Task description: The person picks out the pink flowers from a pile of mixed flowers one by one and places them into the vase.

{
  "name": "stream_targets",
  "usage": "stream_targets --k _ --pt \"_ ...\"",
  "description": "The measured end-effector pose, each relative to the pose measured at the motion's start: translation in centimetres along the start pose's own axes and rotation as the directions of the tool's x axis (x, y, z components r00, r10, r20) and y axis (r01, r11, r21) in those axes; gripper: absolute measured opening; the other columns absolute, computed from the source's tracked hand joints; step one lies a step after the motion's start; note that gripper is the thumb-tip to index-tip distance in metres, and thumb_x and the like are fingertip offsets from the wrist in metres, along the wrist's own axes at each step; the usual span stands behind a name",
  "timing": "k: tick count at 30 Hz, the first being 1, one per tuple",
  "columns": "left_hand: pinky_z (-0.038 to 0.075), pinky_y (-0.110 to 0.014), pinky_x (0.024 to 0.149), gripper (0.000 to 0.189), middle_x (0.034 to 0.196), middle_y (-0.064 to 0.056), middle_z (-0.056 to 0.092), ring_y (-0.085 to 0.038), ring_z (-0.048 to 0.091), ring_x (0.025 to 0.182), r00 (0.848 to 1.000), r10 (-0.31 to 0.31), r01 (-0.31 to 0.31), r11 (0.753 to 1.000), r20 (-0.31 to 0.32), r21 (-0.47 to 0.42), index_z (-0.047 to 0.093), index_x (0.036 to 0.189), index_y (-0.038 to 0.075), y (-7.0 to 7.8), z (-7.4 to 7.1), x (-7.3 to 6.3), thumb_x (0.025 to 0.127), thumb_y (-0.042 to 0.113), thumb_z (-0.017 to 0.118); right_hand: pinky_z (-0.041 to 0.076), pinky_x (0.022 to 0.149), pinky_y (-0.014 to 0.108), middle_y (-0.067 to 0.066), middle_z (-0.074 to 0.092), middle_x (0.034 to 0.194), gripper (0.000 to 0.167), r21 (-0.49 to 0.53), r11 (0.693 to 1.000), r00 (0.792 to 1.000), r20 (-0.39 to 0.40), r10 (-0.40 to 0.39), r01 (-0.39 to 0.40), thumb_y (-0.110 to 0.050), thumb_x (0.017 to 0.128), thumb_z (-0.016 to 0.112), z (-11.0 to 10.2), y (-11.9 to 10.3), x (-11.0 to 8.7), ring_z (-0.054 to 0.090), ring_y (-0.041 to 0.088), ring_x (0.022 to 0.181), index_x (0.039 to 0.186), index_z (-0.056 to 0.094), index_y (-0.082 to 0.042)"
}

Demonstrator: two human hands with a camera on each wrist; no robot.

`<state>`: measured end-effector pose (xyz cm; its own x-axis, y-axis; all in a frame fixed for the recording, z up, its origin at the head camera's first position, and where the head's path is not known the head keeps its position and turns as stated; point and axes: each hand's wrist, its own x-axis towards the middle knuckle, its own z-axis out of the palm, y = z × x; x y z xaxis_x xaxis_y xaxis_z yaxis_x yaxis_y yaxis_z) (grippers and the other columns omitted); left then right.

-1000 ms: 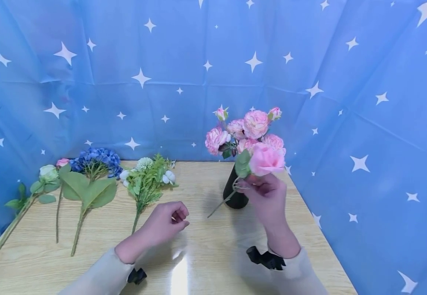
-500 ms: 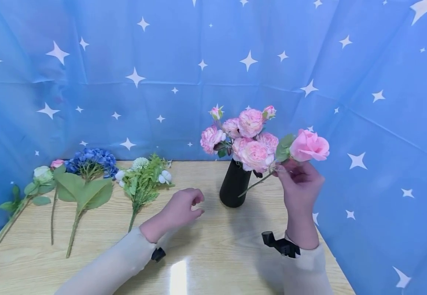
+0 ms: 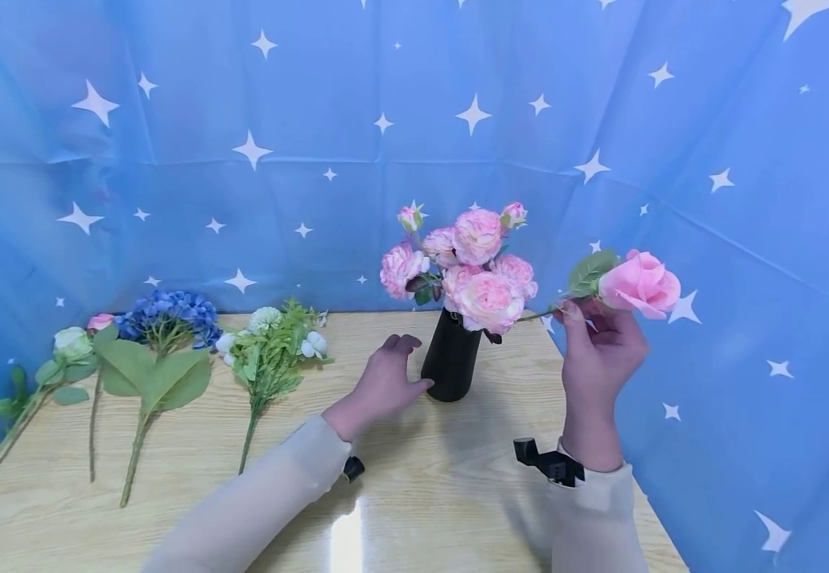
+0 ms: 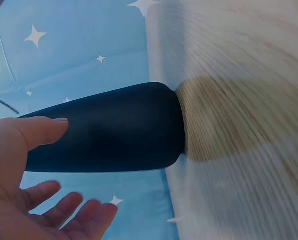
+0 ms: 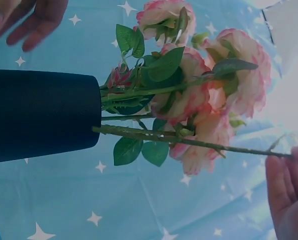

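Observation:
A black vase (image 3: pixel 452 358) stands upright on the table, holding a bunch of pink-and-white peonies (image 3: pixel 488 298). My right hand (image 3: pixel 604 342) pinches the stem of a single pink rose (image 3: pixel 640 285) to the right of the vase. In the right wrist view that rose's stem (image 5: pixel 209 145) runs to the vase's rim; whether its tip is inside or in front cannot be told. My left hand (image 3: pixel 389 378) is at the vase's left side with fingers spread. The left wrist view shows its thumb (image 4: pixel 46 131) over the vase wall; contact is unclear.
On the table's left lie a blue hydrangea (image 3: pixel 171 314), a white rose (image 3: pixel 72 344), a small pink flower (image 3: pixel 101 321) and a green-and-white bouquet (image 3: pixel 271 350). A blue star-patterned curtain (image 3: pixel 328 103) closes off the back and sides of the wooden table (image 3: pixel 429 493).
My right hand has carried the pink rose rightward, and its stem has swung toward the vase's mouth. My left hand has moved right to the vase, its fingers spreading.

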<state>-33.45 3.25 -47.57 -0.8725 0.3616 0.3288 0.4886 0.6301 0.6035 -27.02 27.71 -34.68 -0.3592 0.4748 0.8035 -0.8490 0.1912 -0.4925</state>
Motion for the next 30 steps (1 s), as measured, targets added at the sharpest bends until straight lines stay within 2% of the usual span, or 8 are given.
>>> stream_targets --k 6,13,18,23,30 --pt "0.056 -0.049 0.105 0.081 0.143 -0.017 0.056 -0.034 0.062 0.128 0.998 -0.065 0.066 0.996 0.028 -0.057 0.046 0.157 0.007 0.2 1.4 1.3 0.092 0.038 0.083 0.065 0.072 0.026 0.008 0.080 0.086 0.016 0.051 0.999 0.999 -0.036 0.016 -0.014 0.014 0.087 0.075 0.5 -0.2 -0.1 0.078 0.015 0.075 0.100 0.070 0.022" --pt "0.052 -0.052 0.109 0.082 0.147 -0.014 0.054 -0.032 0.058 0.134 0.991 -0.123 0.132 0.975 0.059 -0.177 0.043 0.158 0.010 0.3 2.4 2.2 0.093 0.040 0.082 0.065 0.073 0.026 0.010 0.080 0.087 0.019 0.042 0.999 0.998 -0.055 0.008 -0.006 0.015 0.088 0.073 0.4 -0.2 -0.1 0.079 0.016 0.076 0.106 0.071 0.019" --pt "0.053 -0.052 0.107 0.078 0.144 -0.014 0.056 -0.032 0.059 0.132 0.991 -0.135 0.136 0.968 0.022 -0.211 0.047 0.153 0.010 0.4 3.2 2.8 0.091 0.039 0.084 0.065 0.074 0.026 0.007 0.080 0.087 0.018 0.050 0.997 0.998 -0.032 0.053 -0.052 0.015 0.089 0.073 0.5 0.3 -0.3 0.078 0.016 0.076 0.106 0.073 0.017" --pt "0.055 -0.051 0.102 0.076 0.139 -0.015 0.057 -0.033 0.061 0.125 0.989 -0.143 0.135 0.963 -0.020 -0.235 0.049 0.148 0.009 0.6 3.9 3.2 0.088 0.037 0.087 0.065 0.075 0.025 0.004 0.079 0.087 0.016 0.001 0.997 0.997 -0.002 0.080 -0.080 0.011 0.090 0.075 0.7 1.2 -0.5 0.078 0.013 0.076 0.105 0.074 0.016" --pt "0.055 -0.052 0.102 0.077 0.138 -0.016 0.057 -0.034 0.061 0.123 0.989 -0.146 0.134 0.957 -0.028 -0.259 0.048 0.147 0.009 0.9 4.2 3.4 0.087 0.033 0.089 0.065 0.076 0.024 0.003 0.080 0.089 0.018 -0.051 0.994 0.993 0.049 0.103 -0.100 0.001 0.092 0.080 1.0 2.2 -1.1 0.079 0.010 0.080 0.106 0.076 0.012"
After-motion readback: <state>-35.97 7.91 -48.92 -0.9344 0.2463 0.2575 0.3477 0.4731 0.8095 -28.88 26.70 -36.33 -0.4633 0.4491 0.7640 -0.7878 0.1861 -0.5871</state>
